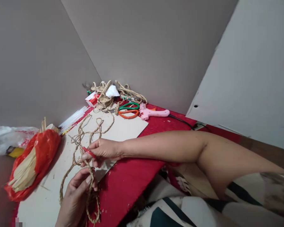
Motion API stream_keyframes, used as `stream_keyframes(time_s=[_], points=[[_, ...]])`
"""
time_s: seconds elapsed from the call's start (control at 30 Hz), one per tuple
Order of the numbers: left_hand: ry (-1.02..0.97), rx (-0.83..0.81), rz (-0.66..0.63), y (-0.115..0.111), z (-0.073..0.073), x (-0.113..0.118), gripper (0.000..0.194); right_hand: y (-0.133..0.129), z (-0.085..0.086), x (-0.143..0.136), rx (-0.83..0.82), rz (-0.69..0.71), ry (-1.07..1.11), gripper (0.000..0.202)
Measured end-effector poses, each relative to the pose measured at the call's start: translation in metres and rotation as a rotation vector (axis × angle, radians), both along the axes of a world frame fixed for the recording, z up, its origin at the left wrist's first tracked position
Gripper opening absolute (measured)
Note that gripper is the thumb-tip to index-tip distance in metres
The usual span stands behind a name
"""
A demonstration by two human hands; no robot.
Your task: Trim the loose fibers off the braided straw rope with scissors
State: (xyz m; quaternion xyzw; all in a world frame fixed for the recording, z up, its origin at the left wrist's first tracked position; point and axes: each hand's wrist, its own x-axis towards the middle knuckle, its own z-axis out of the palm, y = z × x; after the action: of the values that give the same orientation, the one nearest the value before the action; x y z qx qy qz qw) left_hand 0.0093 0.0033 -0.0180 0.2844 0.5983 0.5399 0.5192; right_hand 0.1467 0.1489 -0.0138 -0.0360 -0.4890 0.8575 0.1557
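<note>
My left hand [77, 189] pinches a braided straw rope [91, 176] between thumb and fingers near the bottom of the view. A loop of the rope hangs below it. Just above, my right hand [98, 151] is closed on a small pair of scissors [88, 152] with red handles, whose blades point up and to the left. Its fingertips also touch the rope. More of the rope winds in loose loops across the white board [123, 129] beyond both hands. Parts of the fingers are hidden behind the rope and handles.
Bundled rope [105, 101] lies at the back corner, beside large scissors [129, 110] with green and orange handles. A pink glue gun [153, 113] trails a black cord. At left, a red plastic bag [47, 148] holds pale straw strips. Grey panels rise behind the red cloth [132, 179].
</note>
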Motion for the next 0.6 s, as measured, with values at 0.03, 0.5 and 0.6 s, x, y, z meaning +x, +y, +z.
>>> stream_keyframes(time_s=[0.03,0.5,0.6], points=[[0.015,0.000,-0.005,0.002,0.000,0.001,0.029,0.000,0.002,0.002,-0.031,0.007,0.027,0.038],[0.380,0.109,0.198,-0.001,0.051,0.028,0.031,0.014,0.029,0.018,-0.168,-0.268,0.144,0.022],[0.616,0.156,0.282,-0.004,0.058,0.030,0.031,0.016,0.033,0.022,-0.137,-0.223,0.223,0.023]])
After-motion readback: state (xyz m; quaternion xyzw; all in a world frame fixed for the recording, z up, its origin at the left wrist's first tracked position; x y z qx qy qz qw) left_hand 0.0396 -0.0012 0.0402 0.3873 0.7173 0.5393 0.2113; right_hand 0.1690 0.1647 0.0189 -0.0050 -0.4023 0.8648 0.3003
